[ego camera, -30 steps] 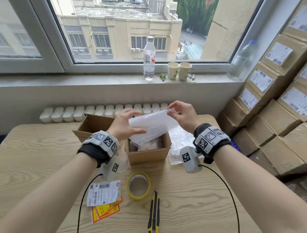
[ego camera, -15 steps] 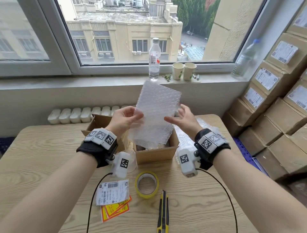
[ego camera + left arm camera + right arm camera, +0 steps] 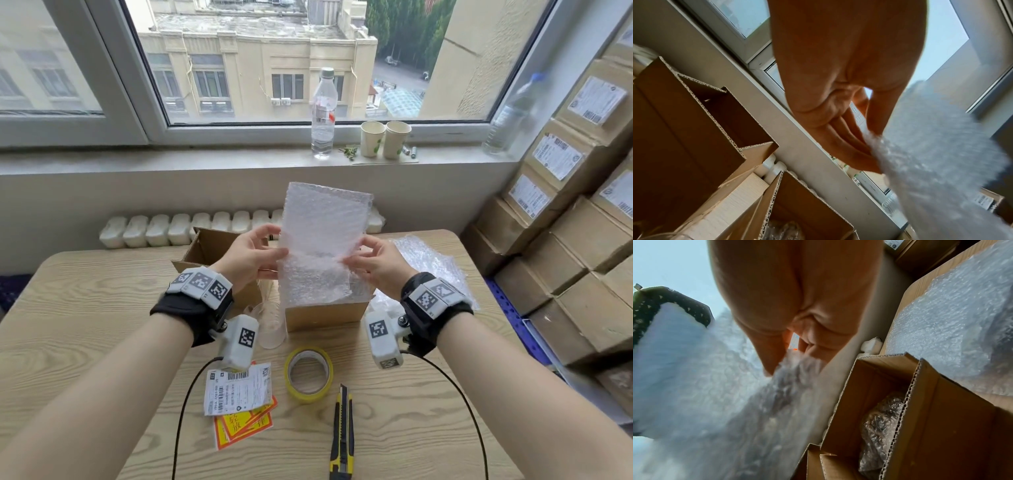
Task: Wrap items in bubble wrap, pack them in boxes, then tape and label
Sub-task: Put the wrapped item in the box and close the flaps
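We sit at a wooden table (image 3: 85, 329) under a wide window (image 3: 274, 58), with a stack of labelled cartons (image 3: 565, 222) against the wall on our right. On the table stand two open cardboard boxes: the nearer box (image 3: 325, 313) holds a bundle already wrapped in bubble wrap (image 3: 879, 426), and the second box (image 3: 209, 248) sits behind our left wrist. Above the nearer box we hold a sheet of bubble wrap (image 3: 322, 233) upright, its lower part folded up toward us. Our left hand (image 3: 250, 255) pinches the sheet's left edge between thumb and fingers; our right hand (image 3: 375, 262) pinches the right edge the same way. More loose bubble wrap (image 3: 431, 260) lies on the table to the right. Nearer us lie a roll of yellow tape (image 3: 308, 373), a shipping label (image 3: 238, 389) over red and yellow stickers (image 3: 245, 423), and a yellow utility knife (image 3: 341, 435). What looks like a clear cup (image 3: 270, 323) stands beside the nearer box, though it is partly hidden.
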Demonstrator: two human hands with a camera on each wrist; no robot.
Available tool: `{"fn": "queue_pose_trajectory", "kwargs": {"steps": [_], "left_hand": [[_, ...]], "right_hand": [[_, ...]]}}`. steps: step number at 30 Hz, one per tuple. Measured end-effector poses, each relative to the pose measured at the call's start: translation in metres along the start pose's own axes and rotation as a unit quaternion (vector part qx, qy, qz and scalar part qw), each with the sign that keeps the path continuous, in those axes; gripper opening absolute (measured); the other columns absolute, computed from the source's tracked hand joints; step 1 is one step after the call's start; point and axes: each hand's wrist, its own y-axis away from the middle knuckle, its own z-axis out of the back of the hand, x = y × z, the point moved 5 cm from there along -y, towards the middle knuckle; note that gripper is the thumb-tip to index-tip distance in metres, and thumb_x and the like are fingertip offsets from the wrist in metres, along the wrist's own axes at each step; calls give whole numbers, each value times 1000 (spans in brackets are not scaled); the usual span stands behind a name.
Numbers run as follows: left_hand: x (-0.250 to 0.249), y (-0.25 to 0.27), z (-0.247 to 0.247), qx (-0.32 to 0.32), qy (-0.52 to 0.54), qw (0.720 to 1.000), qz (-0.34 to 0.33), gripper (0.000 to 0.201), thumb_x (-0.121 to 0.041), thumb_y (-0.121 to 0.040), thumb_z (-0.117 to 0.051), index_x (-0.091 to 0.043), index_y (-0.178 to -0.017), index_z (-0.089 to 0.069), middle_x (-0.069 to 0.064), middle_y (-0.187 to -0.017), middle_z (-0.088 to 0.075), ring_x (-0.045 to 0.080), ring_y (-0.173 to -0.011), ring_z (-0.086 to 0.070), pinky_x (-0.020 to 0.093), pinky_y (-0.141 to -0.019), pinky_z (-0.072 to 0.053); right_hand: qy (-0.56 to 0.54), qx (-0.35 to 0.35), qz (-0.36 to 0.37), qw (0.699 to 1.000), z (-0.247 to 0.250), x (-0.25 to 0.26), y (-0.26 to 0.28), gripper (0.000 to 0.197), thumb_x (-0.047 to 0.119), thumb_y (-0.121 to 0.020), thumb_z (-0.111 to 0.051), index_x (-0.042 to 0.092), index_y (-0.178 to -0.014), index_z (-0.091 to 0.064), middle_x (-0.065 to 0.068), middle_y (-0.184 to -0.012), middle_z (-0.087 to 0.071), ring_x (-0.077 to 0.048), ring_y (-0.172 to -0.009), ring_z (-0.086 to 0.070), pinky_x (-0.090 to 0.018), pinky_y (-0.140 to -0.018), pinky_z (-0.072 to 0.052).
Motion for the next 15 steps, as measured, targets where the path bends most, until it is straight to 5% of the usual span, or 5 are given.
{"fn": "queue_pose_trajectory", "kwargs": {"steps": [2,5,10,13,15], "left_hand": [[-2,0,0,16,19,1000,4,23,5,-86,-57,-14,-100,-57,10,-84,-70,18,-66,-69,29,-55,-56],[-6,1,1,39,1,999,4,20,10,-87,-52,-5,-97,-62,8,-75,-70,15,-60,-67,25,-53,-56],[-3,-5,7,30,-61,998,17,24,12,-89,-44,5,-93,-66,-4,-58,-64,10,-54,-58,19,-52,-51],[1,-10,8,9,-57,998,19,14,-1,-85,-62,7,-95,-68,7,-77,-70,16,-70,-65,22,-59,-53],[5,-14,9,-27,-91,995,0,16,-5,-76,-74,-3,-92,-72,10,-89,-72,16,-79,-69,19,-63,-53]], "right_hand": [[-18,-12,-7,1000,1,-1,-3,16,-13,-79,-62,1,-85,-58,-9,-73,-64,-15,-67,-65,-17,-55,-53],[-2,-48,-19,999,4,3,-5,26,-16,-84,-55,9,-77,-53,2,-57,-62,-3,-48,-60,-15,-44,-47],[26,-36,-47,998,4,6,-4,28,-15,-90,-39,-1,-82,-63,-11,-79,-60,-2,-45,-57,-14,-43,-44],[-10,-11,-82,997,-1,4,-2,14,10,-96,-46,4,-100,-58,-5,-92,-58,-6,-70,-60,-21,-63,-50],[17,10,-107,994,-4,-1,-3,27,30,-92,-55,7,-107,-53,0,-101,-57,-10,-87,-55,-29,-74,-50]]}}
